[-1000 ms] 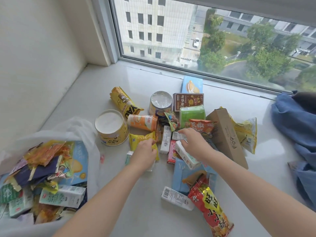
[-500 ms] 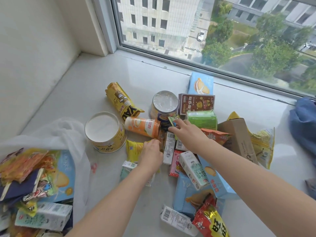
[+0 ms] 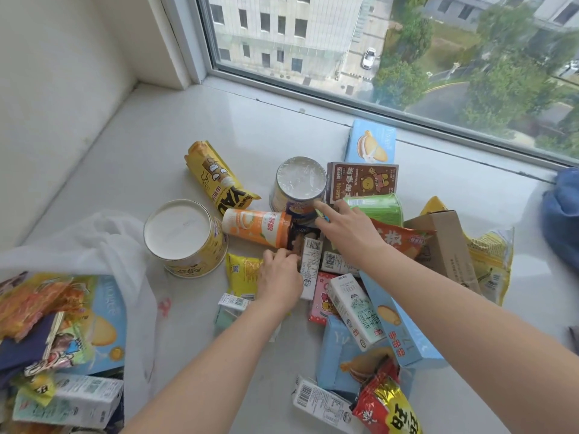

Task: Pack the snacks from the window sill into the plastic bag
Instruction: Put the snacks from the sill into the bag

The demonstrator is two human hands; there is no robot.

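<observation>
Snacks lie heaped on the white window sill [image 3: 250, 126]. The white plastic bag [image 3: 103, 242] gapes at the lower left, holding several packets and cartons. My left hand [image 3: 279, 278] rests on a yellow packet [image 3: 242, 270], fingers curled at a dark packet [image 3: 299, 239] and a white barcoded bar [image 3: 310, 261]; whether it grips one is hidden. My right hand [image 3: 347, 230] reaches over the heap, fingers apart, with its index fingertip at the silver-lidded cup [image 3: 300, 183]. An orange tube [image 3: 257, 227] lies between the two hands.
A yellow paper tub [image 3: 185, 236] stands beside the bag. A yellow roll packet [image 3: 216, 177], brown box [image 3: 360, 181], green cup [image 3: 376, 208], cardboard box [image 3: 445, 245], blue boxes [image 3: 404, 336] and a red bag [image 3: 388, 408] lie around. Blue cloth [image 3: 560, 214] sits at the right.
My right hand has moved forward from the white cartons to the silver-lidded cup. My left hand slid forward along the yellow packet toward the dark packet. The view shifted closer.
</observation>
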